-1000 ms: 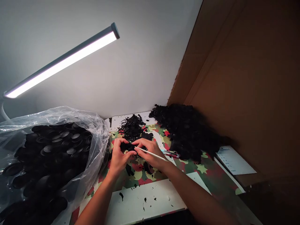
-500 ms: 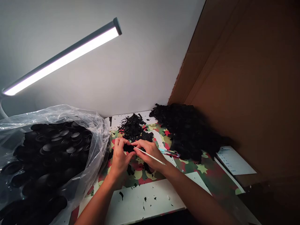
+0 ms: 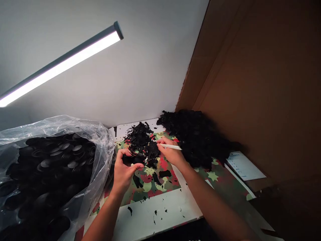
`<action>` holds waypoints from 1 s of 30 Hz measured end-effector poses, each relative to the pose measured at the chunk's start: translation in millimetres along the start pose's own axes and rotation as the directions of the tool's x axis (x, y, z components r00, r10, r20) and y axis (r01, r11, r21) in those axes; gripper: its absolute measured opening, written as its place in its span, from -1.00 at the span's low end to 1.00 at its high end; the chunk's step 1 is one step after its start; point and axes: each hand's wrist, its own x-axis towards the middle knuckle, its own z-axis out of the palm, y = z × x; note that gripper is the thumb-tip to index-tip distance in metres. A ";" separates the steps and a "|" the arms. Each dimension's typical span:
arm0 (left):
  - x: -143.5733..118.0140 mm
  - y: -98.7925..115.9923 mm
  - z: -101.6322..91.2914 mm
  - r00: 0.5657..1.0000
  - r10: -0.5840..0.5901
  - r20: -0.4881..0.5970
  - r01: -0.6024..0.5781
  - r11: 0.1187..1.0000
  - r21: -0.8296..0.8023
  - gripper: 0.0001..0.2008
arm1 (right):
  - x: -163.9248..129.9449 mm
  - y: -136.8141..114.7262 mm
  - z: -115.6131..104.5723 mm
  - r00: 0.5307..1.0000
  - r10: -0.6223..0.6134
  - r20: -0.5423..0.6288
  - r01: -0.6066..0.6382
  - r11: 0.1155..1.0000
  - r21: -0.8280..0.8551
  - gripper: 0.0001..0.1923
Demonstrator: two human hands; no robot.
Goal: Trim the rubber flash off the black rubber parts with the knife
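Small black round rubber part is pinched in the left hand fingertips, just left of the right hand, which grips a thin white stick tool over the pile of black trimmed scraps. Looks light, soft and flexible, not fragile; best held by the rim between thumb and fingers, since squeezing the middle would likely deform it.

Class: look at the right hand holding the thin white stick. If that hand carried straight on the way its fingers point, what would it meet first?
Probably the small heap of black scraps just past the right hand; depth is hard to judge.
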 end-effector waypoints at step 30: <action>-3.0 -5.5 13.8 0.933 -0.343 0.108 0.357 0.843 -0.402 -0.31 | -10.4 -14.1 13.4 0.990 -0.121 0.075 0.106 0.978 0.181 -0.90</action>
